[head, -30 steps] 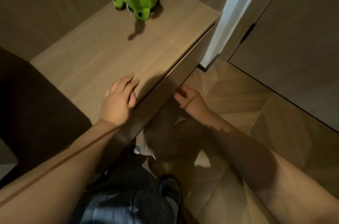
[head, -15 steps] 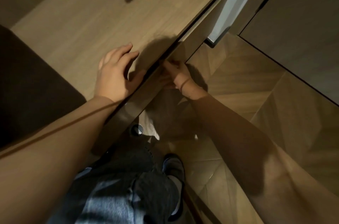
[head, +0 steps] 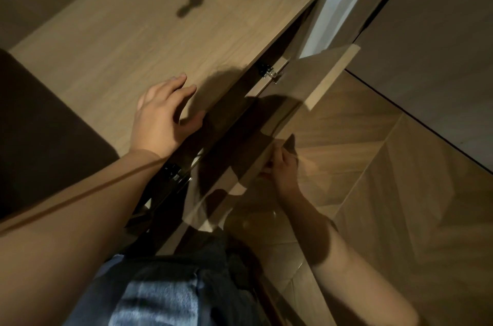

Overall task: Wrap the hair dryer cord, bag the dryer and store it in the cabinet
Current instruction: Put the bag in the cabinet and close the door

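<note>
Both doors of the cabinet (head: 165,40) now swing open, shut a moment ago. The right hand (head: 282,168) pinches the near door (head: 240,165) by its edge; the left hand (head: 162,115) rests spread on top. The dryer isn't visible.

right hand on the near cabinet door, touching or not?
Touching. The head view shows the right hand with its fingers curled round the free edge of the near cabinet door, which stands ajar, with no gap between them.
</note>
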The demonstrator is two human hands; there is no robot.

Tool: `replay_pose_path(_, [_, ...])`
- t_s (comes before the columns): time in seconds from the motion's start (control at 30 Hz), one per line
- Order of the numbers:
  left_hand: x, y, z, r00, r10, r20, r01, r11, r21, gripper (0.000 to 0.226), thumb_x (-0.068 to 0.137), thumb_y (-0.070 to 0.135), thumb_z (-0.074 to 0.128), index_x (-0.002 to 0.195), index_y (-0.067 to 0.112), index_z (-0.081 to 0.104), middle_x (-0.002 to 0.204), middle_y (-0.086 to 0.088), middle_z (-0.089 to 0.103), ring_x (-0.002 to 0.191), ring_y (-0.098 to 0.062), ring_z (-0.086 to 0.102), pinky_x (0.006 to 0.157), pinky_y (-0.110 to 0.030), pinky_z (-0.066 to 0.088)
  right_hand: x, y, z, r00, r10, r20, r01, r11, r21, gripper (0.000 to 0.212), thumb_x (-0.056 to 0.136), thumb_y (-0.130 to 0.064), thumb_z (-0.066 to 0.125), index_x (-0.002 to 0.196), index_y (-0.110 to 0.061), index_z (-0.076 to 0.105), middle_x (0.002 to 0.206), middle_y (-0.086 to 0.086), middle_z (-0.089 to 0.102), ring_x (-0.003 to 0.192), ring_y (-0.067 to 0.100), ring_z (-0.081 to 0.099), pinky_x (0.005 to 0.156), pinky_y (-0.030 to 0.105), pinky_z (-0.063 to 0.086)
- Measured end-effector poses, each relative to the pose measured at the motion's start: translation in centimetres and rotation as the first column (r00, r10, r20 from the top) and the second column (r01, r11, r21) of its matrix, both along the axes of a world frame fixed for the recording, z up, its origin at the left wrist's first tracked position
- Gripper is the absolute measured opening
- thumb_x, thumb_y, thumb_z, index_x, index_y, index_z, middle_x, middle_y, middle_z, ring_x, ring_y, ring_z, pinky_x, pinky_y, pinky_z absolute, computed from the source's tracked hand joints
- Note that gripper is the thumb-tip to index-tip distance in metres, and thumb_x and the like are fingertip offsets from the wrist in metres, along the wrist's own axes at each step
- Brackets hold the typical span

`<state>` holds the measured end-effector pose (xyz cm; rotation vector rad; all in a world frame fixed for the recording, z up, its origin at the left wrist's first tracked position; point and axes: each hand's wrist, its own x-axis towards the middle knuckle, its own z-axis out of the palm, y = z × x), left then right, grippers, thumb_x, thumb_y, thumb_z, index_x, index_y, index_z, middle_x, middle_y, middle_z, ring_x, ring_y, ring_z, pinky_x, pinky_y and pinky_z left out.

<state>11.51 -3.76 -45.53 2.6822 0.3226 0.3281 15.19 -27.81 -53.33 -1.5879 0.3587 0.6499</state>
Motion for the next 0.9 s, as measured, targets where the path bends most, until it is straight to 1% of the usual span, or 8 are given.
replay_pose_path(0.1, [0.1, 0.1, -0.3, 1.0, -0.007, 0.01, 0.007, 1.0, 0.001, 0.05, 0.086, 0.038, 0.068, 0.13, 0.015, 0.062, 0.144, -0.007, 0.054, 0.133, -0.029, 0.047, 0.109, -0.045, 0.034, -1.0, -1.3, -0.7, 0.996, -0.084, -0.035, 0.083, 0.996, -0.022, 0.029, 0.105, -0.026, 0.033, 0.096, -0.016, 0.059, 0.1, 0.014, 0.066, 0.09, 0.032, 0.066, 0.075, 0.045, 0.057])
replay_pose_path(0.27, [0.1, 0.0, -0.2, 1.0, 0.005, 0.009, -0.005, 1.0, 0.008, 0.051, 0.087, 0.04, 0.065, 0.132, 0.016, 0.061, 0.144, -0.006, 0.053, 0.133, -0.027, 0.046, 0.11, -0.042, 0.032, -2.2, -4.1, -2.9, 0.953, -0.252, -0.171, 0.236, 0.966, -0.106, 0.034, 0.102, -0.022, 0.044, 0.11, 0.005, 0.063, 0.102, 0.021, 0.067, 0.088, 0.035, 0.064, 0.067, 0.026, 0.052])
replay_pose_path(0.37, [0.1, 0.0, -0.4, 1.0, 0.007, 0.014, -0.007, 1.0, 0.024, 0.054, 0.086, 0.045, 0.062, 0.131, 0.015, 0.061, 0.143, -0.005, 0.054, 0.132, -0.026, 0.046, 0.109, -0.043, 0.034, -2.3, -5.1, -5.1, 0.922, -0.265, -0.283, 0.266, 0.963, -0.035, 0.023, 0.098, -0.023, 0.053, 0.106, -0.006, 0.067, 0.092, 0.012, 0.069, 0.079, 0.026, 0.066, 0.063, 0.025, 0.055])
replay_pose_path(0.43, [0.0, 0.0, -0.4, 1.0, 0.018, 0.01, -0.018, 1.0, 0.009, 0.054, 0.086, 0.043, 0.064, 0.13, 0.014, 0.062, 0.143, -0.004, 0.054, 0.132, -0.026, 0.046, 0.109, -0.042, 0.035, -2.0, -5.0, -7.7, 0.899, -0.28, -0.338, 0.244, 0.959, -0.145, 0.024, 0.097, -0.028, 0.055, 0.106, -0.008, 0.065, 0.096, 0.01, 0.067, 0.083, 0.023, 0.062, 0.074, 0.028, 0.055])
replay_pose_path(0.53, [0.2, 0.1, -0.3, 0.999, 0.036, -0.011, -0.036, 0.999, -0.028, 0.054, 0.084, 0.042, 0.067, 0.131, 0.016, 0.061, 0.144, -0.002, 0.053, 0.132, -0.025, 0.045, 0.11, -0.043, 0.034, -1.5, -4.7, -12.3, 0.823, -0.342, -0.453, 0.224, 0.929, -0.295, 0.054, 0.092, -0.05, 0.055, 0.121, -0.004, 0.059, 0.119, 0.015, 0.063, 0.109, 0.032, 0.057, 0.101, 0.043, 0.045])
replay_pose_path(0.6, [0.1, 0.1, -0.4, 0.999, 0.031, -0.014, -0.031, 0.999, -0.016, 0.054, 0.084, 0.046, 0.064, 0.13, 0.017, 0.062, 0.143, -0.003, 0.053, 0.131, -0.027, 0.047, 0.11, -0.044, 0.035, -1.2, -4.5, -15.3, 0.791, -0.324, -0.519, 0.174, 0.933, -0.316, 0.069, 0.09, -0.057, 0.052, 0.135, -0.006, 0.049, 0.132, 0.018, 0.056, 0.116, 0.038, 0.054, 0.1, 0.049, 0.045])
replay_pose_path(0.77, [0.1, 0.0, -0.4, 1.0, 0.03, -0.003, -0.03, 1.0, 0.0, 0.056, 0.084, 0.05, 0.059, 0.128, 0.015, 0.063, 0.14, -0.006, 0.055, 0.127, -0.029, 0.05, 0.108, -0.046, 0.037, -0.3, -4.2, -21.6, 0.786, -0.277, -0.553, 0.145, 0.952, -0.271, 0.052, 0.097, -0.045, 0.047, 0.121, 0.001, 0.056, 0.121, 0.021, 0.06, 0.088, 0.036, 0.063, 0.064, 0.042, 0.056])
replay_pose_path(0.9, [0.2, 0.0, -0.4, 1.0, 0.028, 0.014, -0.028, 1.0, 0.012, 0.054, 0.085, 0.048, 0.062, 0.128, 0.015, 0.063, 0.14, -0.006, 0.056, 0.124, -0.029, 0.052, 0.105, -0.048, 0.04, -0.3, -3.0, -19.2, 0.838, -0.183, -0.513, 0.034, 0.958, -0.286, 0.045, 0.1, -0.038, 0.043, 0.119, 0.001, 0.057, 0.111, 0.019, 0.062, 0.092, 0.033, 0.065, 0.085, 0.046, 0.055])
